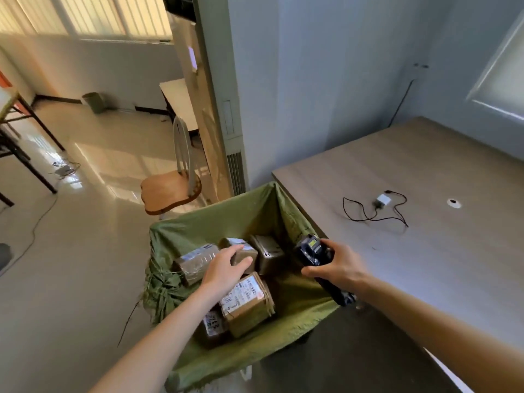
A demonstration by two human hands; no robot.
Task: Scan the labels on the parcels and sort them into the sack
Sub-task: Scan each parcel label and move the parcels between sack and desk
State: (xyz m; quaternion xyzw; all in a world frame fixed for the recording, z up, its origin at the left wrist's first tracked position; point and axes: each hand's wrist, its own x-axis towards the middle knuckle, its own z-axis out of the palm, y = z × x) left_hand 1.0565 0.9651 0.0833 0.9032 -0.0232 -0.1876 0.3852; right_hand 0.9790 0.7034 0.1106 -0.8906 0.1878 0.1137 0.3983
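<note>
Left hand (226, 266) reaches down into the green sack (215, 222), grip curled over the top of a small brown parcel (241, 251) — likely setting it among those already sorted. Five parcels lie inside; a labelled box (246, 302) sits at 6 o'clock of the hand, a taped one (195, 260) at 9, a dark one (268, 256) at 3. Right hand (336, 266) holds the black scanner (312, 252), grip wrapped round its body, screen up — kept clear above the sack's rim, at the desk (425, 265) edge. No parcels show on the desk; only a charger and cable (380, 205) at 1 o'clock. Chair (173, 188) stands beyond the sack at 11, not obstructing.
</note>
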